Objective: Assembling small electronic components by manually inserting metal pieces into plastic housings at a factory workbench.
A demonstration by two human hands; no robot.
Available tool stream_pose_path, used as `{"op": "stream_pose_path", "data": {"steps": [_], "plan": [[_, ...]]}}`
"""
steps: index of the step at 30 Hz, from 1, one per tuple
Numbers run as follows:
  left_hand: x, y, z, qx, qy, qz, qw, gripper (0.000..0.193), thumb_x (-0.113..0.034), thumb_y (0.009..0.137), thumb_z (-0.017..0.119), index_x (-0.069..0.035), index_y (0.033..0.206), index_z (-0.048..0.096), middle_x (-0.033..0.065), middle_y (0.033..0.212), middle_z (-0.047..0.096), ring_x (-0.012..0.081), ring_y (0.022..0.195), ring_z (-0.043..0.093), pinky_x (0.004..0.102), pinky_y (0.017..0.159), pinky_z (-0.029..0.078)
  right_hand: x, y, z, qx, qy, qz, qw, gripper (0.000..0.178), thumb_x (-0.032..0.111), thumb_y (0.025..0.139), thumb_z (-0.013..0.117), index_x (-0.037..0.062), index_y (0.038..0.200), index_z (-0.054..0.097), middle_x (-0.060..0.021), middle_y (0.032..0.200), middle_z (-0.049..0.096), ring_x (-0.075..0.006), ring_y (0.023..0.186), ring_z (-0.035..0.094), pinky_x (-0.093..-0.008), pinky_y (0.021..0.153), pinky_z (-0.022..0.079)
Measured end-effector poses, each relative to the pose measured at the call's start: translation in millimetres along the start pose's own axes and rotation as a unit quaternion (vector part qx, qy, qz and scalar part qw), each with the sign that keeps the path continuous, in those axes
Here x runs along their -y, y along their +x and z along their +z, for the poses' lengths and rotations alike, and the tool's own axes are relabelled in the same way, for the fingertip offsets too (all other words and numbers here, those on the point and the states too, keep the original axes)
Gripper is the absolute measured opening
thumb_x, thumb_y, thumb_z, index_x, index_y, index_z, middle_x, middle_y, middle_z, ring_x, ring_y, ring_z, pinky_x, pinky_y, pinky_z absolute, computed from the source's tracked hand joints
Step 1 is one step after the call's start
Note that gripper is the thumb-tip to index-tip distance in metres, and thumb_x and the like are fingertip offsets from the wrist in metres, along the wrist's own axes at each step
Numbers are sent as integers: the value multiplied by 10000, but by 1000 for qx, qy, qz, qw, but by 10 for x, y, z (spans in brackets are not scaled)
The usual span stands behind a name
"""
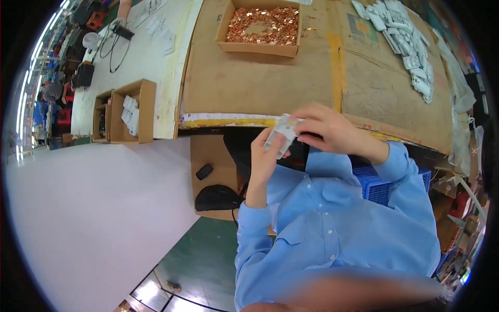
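White part (284,126) near table edge (223,123)

Wearer's two hands (264,156) (326,128), one held part (285,126)

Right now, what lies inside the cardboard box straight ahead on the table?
Many small copper-coloured pieces lie inside the cardboard box; whatever they cover is hidden.

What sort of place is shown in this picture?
Probably a workshop or factory assembly area. A cardboard box of small copper-coloured pieces and a pile of white parts lie on the worktable, and the left hand holds a white part.
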State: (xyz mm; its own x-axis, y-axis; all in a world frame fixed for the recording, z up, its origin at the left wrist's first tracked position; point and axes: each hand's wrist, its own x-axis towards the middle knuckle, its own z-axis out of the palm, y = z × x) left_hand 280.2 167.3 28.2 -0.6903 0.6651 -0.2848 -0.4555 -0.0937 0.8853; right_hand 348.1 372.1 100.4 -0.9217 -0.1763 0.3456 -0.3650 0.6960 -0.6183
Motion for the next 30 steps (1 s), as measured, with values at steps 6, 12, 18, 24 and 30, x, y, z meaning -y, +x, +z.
{"op": "stream_pose_path", "data": {"steps": [6, 12, 18, 24, 30], "plan": [[325, -348, -396, -163, -195, 52, 966, 228, -122, 963, 571, -13, 1160, 534, 103, 918, 642, 122, 675, 573, 260, 597, 462, -1097, 1120, -267, -61, -206, 21, 976, 199, 150, 870, 668, 102, 1062, 654, -116, 1138, 609, -268, 1089, 575, -380, 901, 486], [433, -315, -337, -88, -298, 42, 949, 250, -70, 930, 589, -21, 1168, 529, 102, 955, 642, 149, 731, 602, 283, 662, 502, -2045, 1767, -229, -43, -261, -167, 950, 141, 140, 819, 604, 75, 909, 691, -152, 1000, 658, -325, 980, 621, -422, 809, 514], [442, -209, -381, -87, -306, 29, 948, 250, -64, 945, 572, -17, 1183, 512, 112, 961, 635, 153, 743, 599, 296, 669, 504, -1871, 2142, -205, 186, -462, 79, 863, 175, 100, 775, 587, 56, 901, 700, -175, 1003, 660, -332, 997, 621, -428, 831, 519], [493, -101, -401, -118, -343, 54, 930, 242, -63, 961, 542, -17, 1194, 497, 111, 970, 627, 150, 741, 588, 294, 662, 492, -2041, 2086, -189, 139, -452, -23, 881, 164, 100, 779, 577, 15, 855, 695, -176, 974, 666, -317, 973, 626, -412, 813, 526], [437, -59, -393, -104, -321, 41, 940, 244, -74, 961, 550, -26, 1194, 498, 106, 970, 626, 143, 746, 587, 291, 660, 490, -1997, 2162, -127, 216, -511, 77, 829, 153, 95, 754, 592, -8, 812, 691, -167, 934, 681, -302, 943, 640, -403, 774, 542]]}}
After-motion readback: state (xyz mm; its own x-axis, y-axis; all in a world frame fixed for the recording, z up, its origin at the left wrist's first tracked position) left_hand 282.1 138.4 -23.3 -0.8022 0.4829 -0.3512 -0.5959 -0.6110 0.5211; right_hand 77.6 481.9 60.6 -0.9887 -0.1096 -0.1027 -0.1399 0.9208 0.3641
